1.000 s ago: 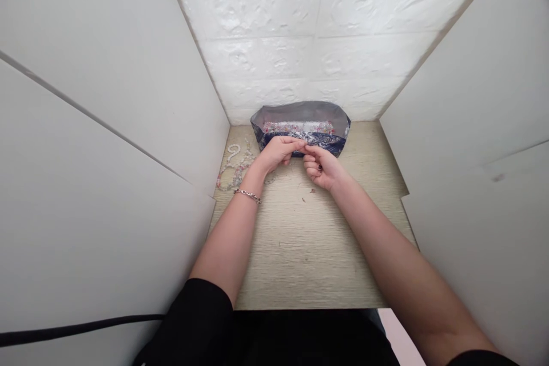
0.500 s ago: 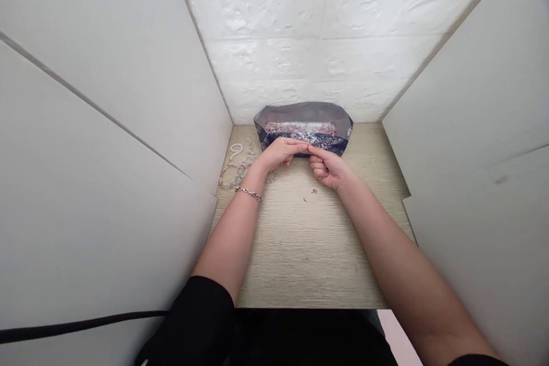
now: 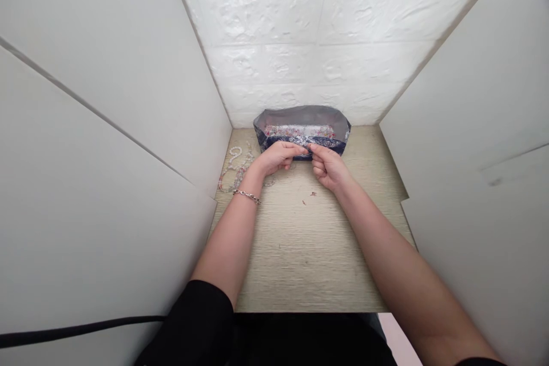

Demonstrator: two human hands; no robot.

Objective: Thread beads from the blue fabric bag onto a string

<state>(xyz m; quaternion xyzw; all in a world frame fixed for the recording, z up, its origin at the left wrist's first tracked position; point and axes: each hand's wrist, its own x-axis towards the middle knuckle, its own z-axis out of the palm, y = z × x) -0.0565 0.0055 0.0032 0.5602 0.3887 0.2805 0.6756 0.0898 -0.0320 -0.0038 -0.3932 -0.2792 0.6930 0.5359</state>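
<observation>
My left hand and my right hand meet almost fingertip to fingertip, just in front of a dark blue patterned pouch. Thumb and forefinger are pinched on each hand. Whatever lies between them is too small to make out. The pouch stands wide at the top and holds many small pink, red and clear beads. Left of my left hand, a beaded string with white and clear beads lies curled on the table, partly hidden by my wrist.
Two tiny reddish bits lie on the wooden tabletop. White panels rise close on both sides, and a white brick-patterned wall stands behind the pouch. A black cable runs at the lower left.
My fingertips have drawn slightly apart, leaving a small gap between the two pinches. The whole view has shifted a little; pouch and beaded string stay in place.
</observation>
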